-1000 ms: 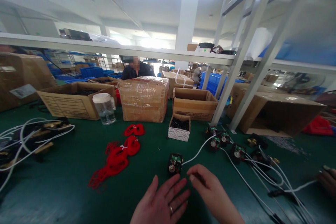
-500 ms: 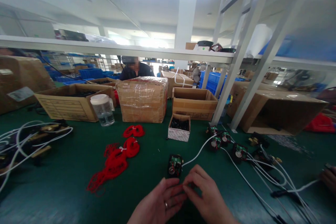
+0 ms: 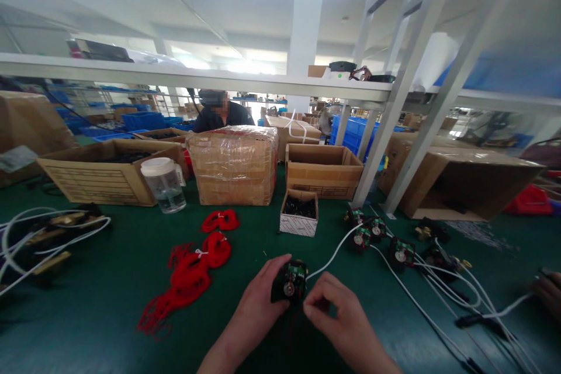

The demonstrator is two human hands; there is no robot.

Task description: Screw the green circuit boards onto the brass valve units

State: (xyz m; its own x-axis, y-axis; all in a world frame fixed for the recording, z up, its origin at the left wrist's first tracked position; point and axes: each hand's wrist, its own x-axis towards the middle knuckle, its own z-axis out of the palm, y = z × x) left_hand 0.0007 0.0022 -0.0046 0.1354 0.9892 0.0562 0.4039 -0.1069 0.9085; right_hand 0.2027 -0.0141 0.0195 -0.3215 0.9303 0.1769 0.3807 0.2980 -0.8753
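My left hand point(image 3: 265, 295) is wrapped round the left side of a small black housing point(image 3: 280, 286) with a green circuit board point(image 3: 298, 272) and a round silvery part showing on its open face. A white cable point(image 3: 331, 260) runs from its right side to the back right. My right hand point(image 3: 335, 310) is just right of the housing, thumb and forefinger pinched together on what looks like a thin red wire, faintly seen below the housing. Bundles of red wire point(image 3: 190, 277), some tied with white, lie to the left on the green table point(image 3: 245, 345).
Several similar housings point(image 3: 401, 251) with white cables lie at right. A small box of black parts point(image 3: 298, 225), a water jug point(image 3: 164, 187) and cardboard boxes point(image 3: 234, 169) stand at the back. Cabled brass parts point(image 3: 56, 239) lie at left. Another person's hand point(image 3: 547, 289) is at the right edge.
My left hand has gone from lying open, palm up, in front of the housing to gripping its left side. My right hand keeps its pinch, nearly in the same place.
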